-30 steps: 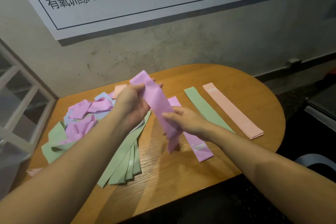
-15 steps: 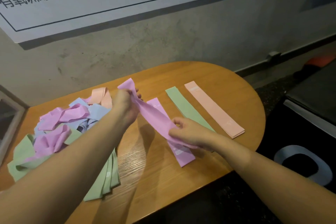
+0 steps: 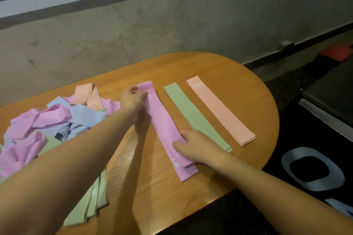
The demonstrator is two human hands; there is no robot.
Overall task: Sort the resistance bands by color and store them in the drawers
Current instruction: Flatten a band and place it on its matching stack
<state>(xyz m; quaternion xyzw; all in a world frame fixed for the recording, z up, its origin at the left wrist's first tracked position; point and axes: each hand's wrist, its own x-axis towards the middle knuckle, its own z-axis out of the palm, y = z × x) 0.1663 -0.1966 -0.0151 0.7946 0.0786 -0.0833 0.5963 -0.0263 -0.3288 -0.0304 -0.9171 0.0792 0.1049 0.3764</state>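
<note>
Purple stack (image 3: 165, 129) lies flat on table (image 3: 219, 74), centre. Left hand (image 3: 133, 101) at its 11 o'clock end, fingers curled, pinching the top band's edge. Right hand (image 3: 194, 147) at the 5 o'clock end, fingers fairly straight, pressing down. Green stack (image 3: 193, 114) just beside at 3 o'clock, pink stack (image 3: 219, 108) beyond. Mixed heap (image 3: 53, 120) at 9 o'clock.

two bare forearms, no sleeves visible, left hand (image 3: 133, 101), right hand (image 3: 194, 147), no rings or watch
</note>
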